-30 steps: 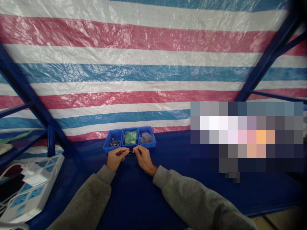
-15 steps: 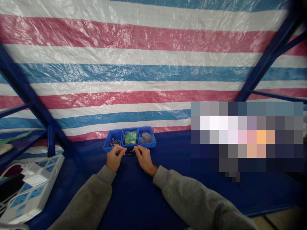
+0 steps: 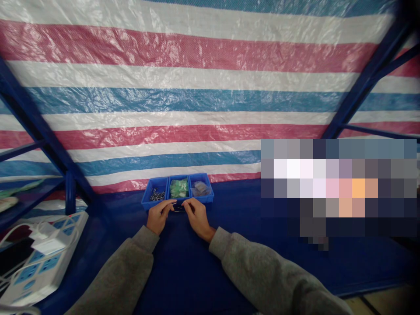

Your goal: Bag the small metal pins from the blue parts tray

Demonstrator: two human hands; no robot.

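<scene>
While white power strip (image 3: 62,258) is lying at far left, left blue bin (image 3: 145,200) is holding small metal pieces (image 3: 158,195). Left hand (image 3: 158,217) is bringing fingertips to small thin item (image 3: 179,208); cannot tell whether gripping. Middle bin (image 3: 169,189) is holding green packets (image 3: 179,188). Right hand (image 3: 198,217) is pinching item's right end above surface (image 3: 187,271). Right bin (image 3: 206,199) is holding greyish packets (image 3: 201,189).

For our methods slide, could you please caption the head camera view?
Two hands meet before three blue bins on a dark blue table, striped sheeting behind.
</scene>
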